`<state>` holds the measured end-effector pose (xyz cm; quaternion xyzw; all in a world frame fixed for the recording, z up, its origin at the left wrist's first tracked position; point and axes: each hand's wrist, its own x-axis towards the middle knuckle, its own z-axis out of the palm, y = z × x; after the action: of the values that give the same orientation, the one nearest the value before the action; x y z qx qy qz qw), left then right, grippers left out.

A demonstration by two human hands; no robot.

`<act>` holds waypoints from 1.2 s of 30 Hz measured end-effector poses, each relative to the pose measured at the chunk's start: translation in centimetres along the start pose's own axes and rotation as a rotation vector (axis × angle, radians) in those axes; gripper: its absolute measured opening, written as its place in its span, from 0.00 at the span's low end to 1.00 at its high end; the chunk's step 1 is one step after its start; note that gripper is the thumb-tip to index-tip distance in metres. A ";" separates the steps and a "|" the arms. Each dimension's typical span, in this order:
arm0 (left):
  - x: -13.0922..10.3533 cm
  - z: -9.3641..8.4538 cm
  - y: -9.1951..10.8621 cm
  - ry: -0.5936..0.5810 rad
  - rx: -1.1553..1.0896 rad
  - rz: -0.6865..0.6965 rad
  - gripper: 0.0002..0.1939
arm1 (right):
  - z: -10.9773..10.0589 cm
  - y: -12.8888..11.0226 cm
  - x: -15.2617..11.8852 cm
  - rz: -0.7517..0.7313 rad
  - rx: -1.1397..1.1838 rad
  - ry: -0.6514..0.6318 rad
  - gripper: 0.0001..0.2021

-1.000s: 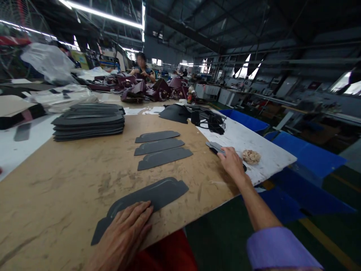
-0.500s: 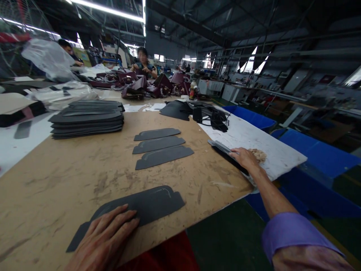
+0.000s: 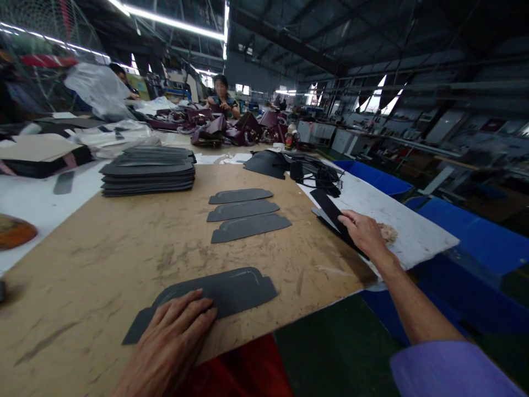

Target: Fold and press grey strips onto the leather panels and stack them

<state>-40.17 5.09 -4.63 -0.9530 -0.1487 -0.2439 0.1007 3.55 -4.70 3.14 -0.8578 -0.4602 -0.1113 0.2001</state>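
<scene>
A worker's left hand [image 3: 173, 342] lies flat, fingers spread, on the near end of a dark grey cut panel [image 3: 231, 292], pinning it to the brown workboard [image 3: 103, 264]. The panel's long axis runs left to right across the worker's front, its far end reaching out to the right of that hand. Well apart, off to the right and farther forward, the right hand [image 3: 366, 234] closes its fingers on a narrow black strip [image 3: 330, 212], whose long axis runs away from the hand toward the far left, one end lifted off the white sheet [image 3: 413, 231]. The right hand is the nearer to the strip; the left is the only one on the panel. Just beyond the right hand's knuckles sits a pale wad of scrap [image 3: 388, 233]. Between and ahead of the two hands, three more grey panels [image 3: 243, 210] lie in a row, parallel to the held one. Farther off to the left stands a stack of panels [image 3: 149, 171]. Across the factory hall, another person [image 3: 223, 102] sits among maroon bags [image 3: 215, 127].
</scene>
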 end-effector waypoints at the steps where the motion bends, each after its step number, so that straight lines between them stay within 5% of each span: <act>1: 0.2 -0.5 0.2 0.015 -0.022 -0.006 0.16 | -0.3 -0.7 -0.5 -0.047 0.058 -0.044 0.19; 5: 1.5 -2.7 2.0 0.036 -0.226 -0.212 0.16 | -0.6 -4.5 -4.1 -0.206 0.282 -0.258 0.20; 7: 2.3 -3.5 3.0 0.139 -0.391 -0.366 0.15 | -0.6 -6.8 -6.5 -0.241 0.421 -0.393 0.21; 12: 4.0 -4.1 4.2 0.183 -1.076 -0.807 0.21 | -0.7 -11.9 -11.4 -0.319 0.612 -0.724 0.18; 16: 3.9 -4.4 4.2 0.183 -1.432 -0.999 0.15 | -0.5 -13.5 -13.2 -0.306 0.581 -0.735 0.15; 21: 2.0 -4.4 4.6 0.288 -1.506 -1.152 0.14 | 0.3 -12.3 -14.4 -0.141 0.741 -0.784 0.15; 25: -0.1 -4.3 5.1 0.262 -1.351 -1.074 0.12 | 1.7 -10.3 -14.1 0.131 0.904 -0.662 0.18; 29: -1.7 -4.0 4.5 0.310 -0.701 -0.649 0.13 | 2.9 -9.3 -12.1 0.278 0.940 -0.388 0.21; 32: -2.2 -3.6 3.5 0.224 -0.340 -0.361 0.13 | 3.6 -10.6 -10.9 0.229 0.896 -0.396 0.22; 36: -2.5 -2.8 2.9 0.071 -0.157 -0.341 0.12 | 4.2 -13.8 -10.2 0.083 0.801 -0.515 0.23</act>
<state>-42.50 1.08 -3.76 -0.9097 -0.2849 -0.3018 -0.0115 -13.55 -3.65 -1.12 -0.7305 -0.4668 0.2991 0.3987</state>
